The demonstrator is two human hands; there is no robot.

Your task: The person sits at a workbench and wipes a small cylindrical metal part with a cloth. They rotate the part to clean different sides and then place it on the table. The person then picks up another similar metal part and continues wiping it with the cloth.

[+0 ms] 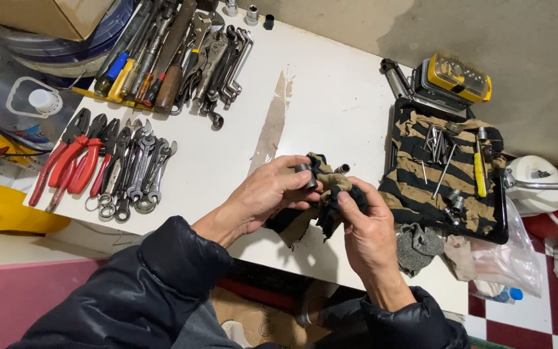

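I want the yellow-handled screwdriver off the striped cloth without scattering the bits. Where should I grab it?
Pinch the yellow-handled screwdriver by its yellow handle, coming from above on its right side. It lies flat, pointing away from the table edge, and the loose metal bits lie to its left on the striped cloth.

My left hand [263,194] and right hand [366,226] meet at the centre of the table [330,97], with a rag [321,200] between them and a small socket [305,174] against my left fingertips. At nine o'clock, pliers [75,161] lie beside a row of wrenches [137,174]. At eleven o'clock lie screwdrivers [130,58] and more wrenches. At three o'clock a striped cloth [421,187] carries loose bits. Behind it, at two o'clock, sits a bit case [456,79]. A glove [416,247] lies at four o'clock, just beside my right hand.
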